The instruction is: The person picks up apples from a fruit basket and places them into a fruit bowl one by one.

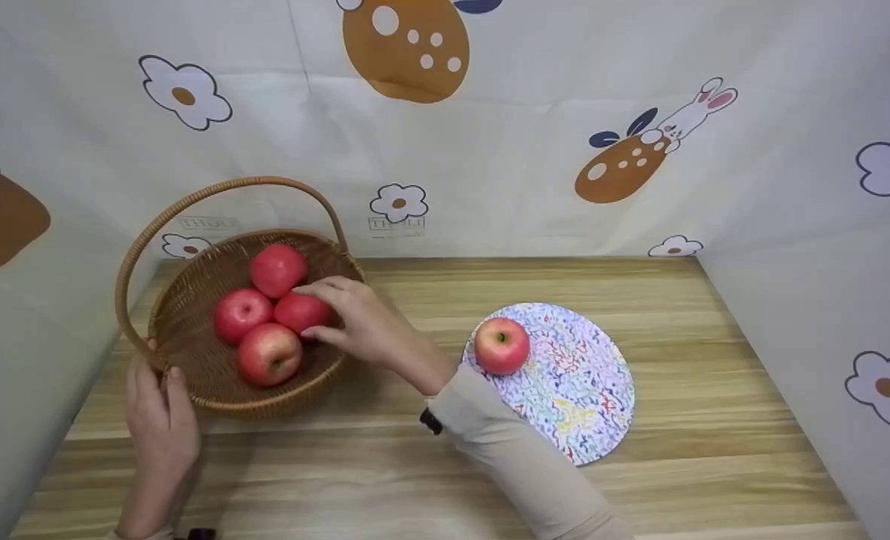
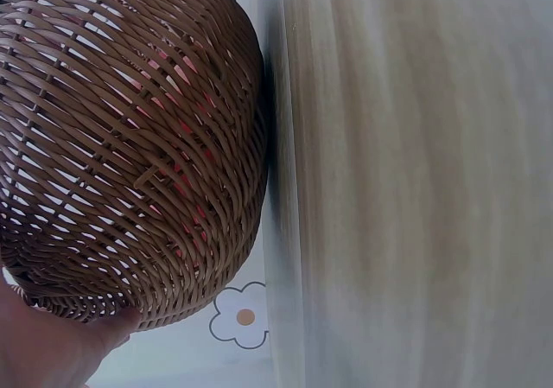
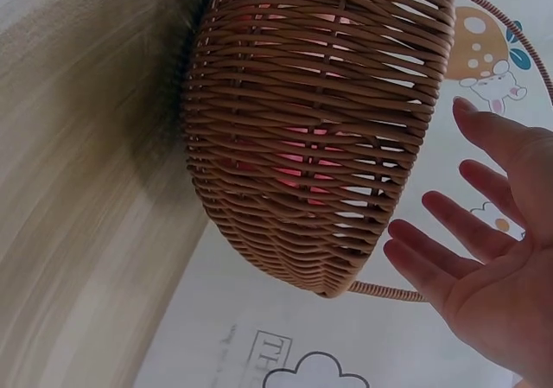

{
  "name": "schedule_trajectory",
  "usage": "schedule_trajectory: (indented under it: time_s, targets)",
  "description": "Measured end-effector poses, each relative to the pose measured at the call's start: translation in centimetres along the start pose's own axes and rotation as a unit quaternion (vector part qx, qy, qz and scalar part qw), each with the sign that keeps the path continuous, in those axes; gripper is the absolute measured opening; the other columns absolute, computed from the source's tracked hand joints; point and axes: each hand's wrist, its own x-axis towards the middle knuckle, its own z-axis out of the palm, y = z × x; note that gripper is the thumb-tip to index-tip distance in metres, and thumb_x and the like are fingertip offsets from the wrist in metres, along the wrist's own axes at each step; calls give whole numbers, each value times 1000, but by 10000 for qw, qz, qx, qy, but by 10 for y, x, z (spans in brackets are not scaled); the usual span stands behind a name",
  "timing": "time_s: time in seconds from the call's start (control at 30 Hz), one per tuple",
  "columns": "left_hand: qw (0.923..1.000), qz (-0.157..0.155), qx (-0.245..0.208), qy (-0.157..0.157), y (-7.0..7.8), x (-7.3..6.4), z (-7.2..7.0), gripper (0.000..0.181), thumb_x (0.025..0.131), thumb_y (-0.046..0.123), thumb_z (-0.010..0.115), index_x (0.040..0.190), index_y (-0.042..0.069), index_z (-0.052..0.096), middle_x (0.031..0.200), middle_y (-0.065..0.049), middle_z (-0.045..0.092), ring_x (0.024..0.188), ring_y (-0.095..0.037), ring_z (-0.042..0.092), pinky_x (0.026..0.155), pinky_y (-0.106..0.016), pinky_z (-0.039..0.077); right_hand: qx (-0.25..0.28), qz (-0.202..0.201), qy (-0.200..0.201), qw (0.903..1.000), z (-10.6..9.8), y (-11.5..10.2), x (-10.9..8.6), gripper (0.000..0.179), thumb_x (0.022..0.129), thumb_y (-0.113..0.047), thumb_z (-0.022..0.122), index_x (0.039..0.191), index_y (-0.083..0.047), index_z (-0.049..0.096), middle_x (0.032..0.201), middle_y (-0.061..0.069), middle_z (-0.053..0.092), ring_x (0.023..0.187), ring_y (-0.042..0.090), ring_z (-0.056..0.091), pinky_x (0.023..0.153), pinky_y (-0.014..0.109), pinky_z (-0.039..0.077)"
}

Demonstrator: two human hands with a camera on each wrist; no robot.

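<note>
At the left of the table, a brown wicker basket [image 1: 190,330] with an arched handle holds several red apples [image 1: 269,354]. My left hand [image 1: 161,416] grips its near left rim at the foot of the handle; the left wrist view shows the thumb [image 2: 102,329] against the weave. My right hand [image 1: 359,319] reaches over the right rim, thumb and fingers spread on either side of one red apple [image 1: 293,313]. In the right wrist view the fingers [image 3: 471,228] look apart and mostly straight, holding nothing.
Right of the basket lies a round board [image 1: 565,375] with a multicoloured squiggle pattern, a single apple [image 1: 502,346] near its left edge. The right sleeve [image 1: 520,457] covers part of the board's lower left. Patterned cloth walls [image 1: 535,150] enclose the wooden table [image 1: 685,420].
</note>
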Motion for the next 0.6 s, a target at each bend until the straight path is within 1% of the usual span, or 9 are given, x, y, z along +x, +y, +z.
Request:
schedule_trajectory:
  time_s: [0.13, 0.33, 0.43, 0.6]
  targets:
    - [10000, -57, 1, -30, 0, 1, 0, 51, 110, 9, 40, 156, -12, 37, 156, -35, 39, 142, -47, 38, 122, -39, 25, 136, -14, -122, 9998, 4, 0, 4, 53, 99, -25, 76, 147, -7, 62, 144, 11, 64, 136, 22, 57, 115, 27, 41]
    - [10000, 36, -63, 10, -1, 2, 0, 50, 109, 7, 41, 155, -14, 38, 156, -36, 40, 142, -46, 38, 121, -36, 25, 127, 116, -306, 9994, 9, -1, 9, 53, 101, -25, 75, 150, -10, 60, 147, 11, 62, 137, 21, 56, 116, 25, 39]
    - [10000, -43, -69, -22, 0, 1, 0, 51, 110, 8, 40, 156, -12, 37, 156, -35, 40, 142, -45, 38, 121, -34, 25, 50, 112, -344, 9993, 11, -2, 12, 53, 101, -25, 74, 149, -10, 60, 145, 11, 63, 136, 20, 57, 115, 24, 40]
    - [9997, -215, -24, -132, 0, 0, -1, 52, 111, 10, 37, 159, -9, 35, 158, -33, 38, 143, -44, 37, 123, -38, 25, -54, 174, -476, 9987, 14, -4, 15, 53, 101, -26, 74, 150, -12, 60, 145, 10, 63, 135, 19, 58, 114, 24, 41]
